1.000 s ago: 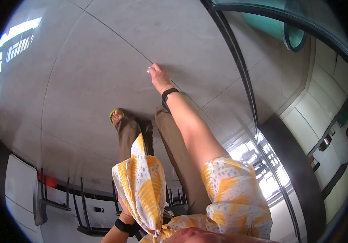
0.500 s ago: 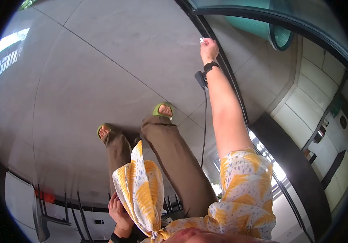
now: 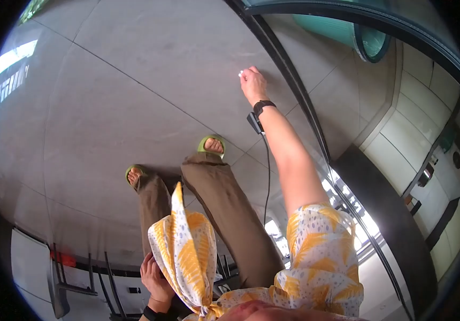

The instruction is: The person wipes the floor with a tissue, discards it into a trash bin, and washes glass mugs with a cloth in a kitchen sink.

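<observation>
My right hand (image 3: pixel 254 85) is stretched forward over the grey floor, left of the black door track. Its fingers are closed in a pinch, with a small white object (image 3: pixel 241 74) showing at the fingertips, too small to name. A dark wristband with a small black device (image 3: pixel 254 123) and a hanging cable is on that wrist. My left hand (image 3: pixel 156 279) is low beside the brown trousers (image 3: pixel 224 214), its fingers apart and resting against the trouser leg. The knotted yellow-and-white shirt (image 3: pixel 187 251) hides part of this hand.
A dark-framed glass door (image 3: pixel 347 16) and its floor track (image 3: pixel 299 91) run along the right. Behind the glass lies a teal cylindrical bin (image 3: pixel 331 29). Black chair legs (image 3: pixel 91 278) and a white cabinet (image 3: pixel 29 259) are at lower left. Green sandals (image 3: pixel 212 144) stand on the tiles.
My right hand has moved left and back towards me, away from the door track, with the white object still pinched. My left hand has barely shifted.
</observation>
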Demonstrator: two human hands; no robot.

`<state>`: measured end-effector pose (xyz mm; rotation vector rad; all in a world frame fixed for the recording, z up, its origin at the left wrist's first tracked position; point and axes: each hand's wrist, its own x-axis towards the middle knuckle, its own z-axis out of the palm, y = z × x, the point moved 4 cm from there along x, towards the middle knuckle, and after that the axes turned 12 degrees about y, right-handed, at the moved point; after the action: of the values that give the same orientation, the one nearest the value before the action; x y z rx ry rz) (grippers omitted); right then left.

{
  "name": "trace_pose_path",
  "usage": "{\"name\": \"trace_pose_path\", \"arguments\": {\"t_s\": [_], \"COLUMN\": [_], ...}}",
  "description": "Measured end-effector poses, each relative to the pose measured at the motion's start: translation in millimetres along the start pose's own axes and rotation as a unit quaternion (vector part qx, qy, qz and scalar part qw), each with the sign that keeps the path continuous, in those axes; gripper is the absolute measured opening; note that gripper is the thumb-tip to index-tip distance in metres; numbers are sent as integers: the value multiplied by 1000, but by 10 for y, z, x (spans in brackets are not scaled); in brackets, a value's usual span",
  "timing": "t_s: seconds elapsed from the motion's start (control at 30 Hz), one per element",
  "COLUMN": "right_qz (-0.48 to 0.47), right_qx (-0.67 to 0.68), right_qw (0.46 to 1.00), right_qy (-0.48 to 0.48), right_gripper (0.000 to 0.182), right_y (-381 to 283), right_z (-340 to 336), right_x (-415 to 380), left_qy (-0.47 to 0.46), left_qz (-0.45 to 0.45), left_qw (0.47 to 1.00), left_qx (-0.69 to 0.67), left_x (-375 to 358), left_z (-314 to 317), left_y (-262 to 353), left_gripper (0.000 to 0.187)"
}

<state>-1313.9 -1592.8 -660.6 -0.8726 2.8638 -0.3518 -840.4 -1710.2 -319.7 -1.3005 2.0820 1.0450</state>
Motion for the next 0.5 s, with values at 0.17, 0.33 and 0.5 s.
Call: {"name": "trace_pose_path", "arguments": {"t_s": [0.17,0.33,0.5], "right_qz": [120,119,192], "right_qx": [13,-5,105], "right_qw": [988,987,973], "right_qy": [94,106,76], "right_gripper": [4,6,9], "right_y": [602,512,164], "right_z": [-60,5,116], "right_x": [405,333,-227], "left_qy": [-5,-8,-20], "left_qz": [0,8,35], "left_qw": [1000,1000,999], "left_qx": [-1,-14,3], "left_x": [76,151,48], "left_z": [-52,-97,-22], "left_y": [116,223,112], "left_gripper": [36,40,39]}}
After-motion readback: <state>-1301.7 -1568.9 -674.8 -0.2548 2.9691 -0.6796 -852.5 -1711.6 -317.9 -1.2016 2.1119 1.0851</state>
